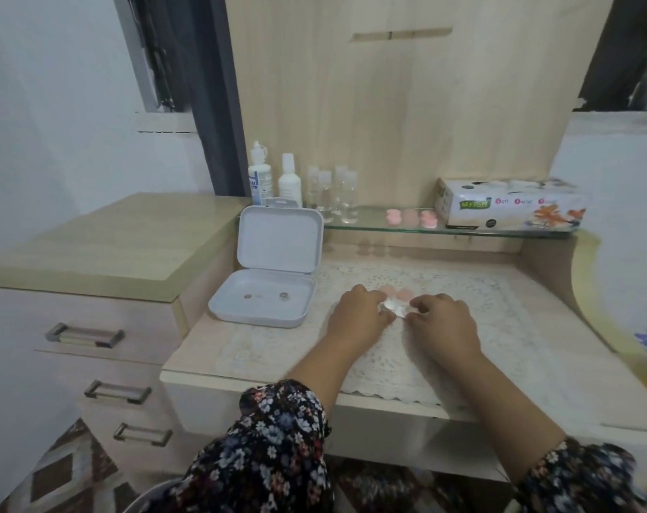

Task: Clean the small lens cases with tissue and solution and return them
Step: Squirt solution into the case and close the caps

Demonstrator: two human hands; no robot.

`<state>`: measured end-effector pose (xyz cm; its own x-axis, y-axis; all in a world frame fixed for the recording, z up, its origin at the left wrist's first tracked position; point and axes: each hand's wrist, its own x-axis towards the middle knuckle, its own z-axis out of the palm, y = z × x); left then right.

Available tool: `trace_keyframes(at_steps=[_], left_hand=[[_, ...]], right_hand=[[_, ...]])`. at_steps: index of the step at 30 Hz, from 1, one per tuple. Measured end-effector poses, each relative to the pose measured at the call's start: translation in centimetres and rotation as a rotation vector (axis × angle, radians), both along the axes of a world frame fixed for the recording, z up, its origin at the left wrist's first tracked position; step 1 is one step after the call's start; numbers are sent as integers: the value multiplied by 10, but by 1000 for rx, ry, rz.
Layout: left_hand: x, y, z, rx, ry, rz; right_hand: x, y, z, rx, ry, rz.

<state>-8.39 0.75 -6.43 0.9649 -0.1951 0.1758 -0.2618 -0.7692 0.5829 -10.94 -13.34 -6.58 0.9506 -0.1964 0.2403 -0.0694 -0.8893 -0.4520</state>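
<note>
A small white lens case [395,309] sits low over the lace mat [462,327] near the middle of the desk [203,349], held between both hands. The left hand [360,315] has its fingers curled at the case's left end, and the right hand [444,320] curls its fingers at the right end; both seem to pinch it, though the fingertips hide most of the case and blur makes the exact grip hard to read. Just behind the hands, two pink caps [396,292] lie side by side on the mat, near the case.

To the left on the desk stands a white box [273,268] with its lid tipped up and open; a few small bits lie on its floor, too small to identify. Behind it, at the left end of a glass shelf [373,225], stand two white bottles [275,179] and then a cluster of clear vials [334,192]. Further right on the shelf lie more pink cases [410,217] in a row, and beyond them a tissue box [510,205] printed with flowers.

Left of the desk is a drawer unit [103,290] with metal handles. Floral sleeves [277,449] cover both forearms at the bottom of the view.
</note>
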Motion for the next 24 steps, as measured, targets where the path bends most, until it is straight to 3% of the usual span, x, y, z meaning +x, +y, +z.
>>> trace_keyframes(at_steps=[9, 13, 17, 24], left_hand=[[6, -4, 0, -36, -39, 65], [6, -1, 1, -52, -23, 63], [7, 11, 15, -193, -23, 64], [46, 54, 69, -341, -312, 196]], right_hand=[[7, -2, 6, 3, 55, 23], [5, 0, 9, 130, -2, 19], [11, 6, 25, 261, -106, 34], [46, 37, 74, 418, -178, 143]])
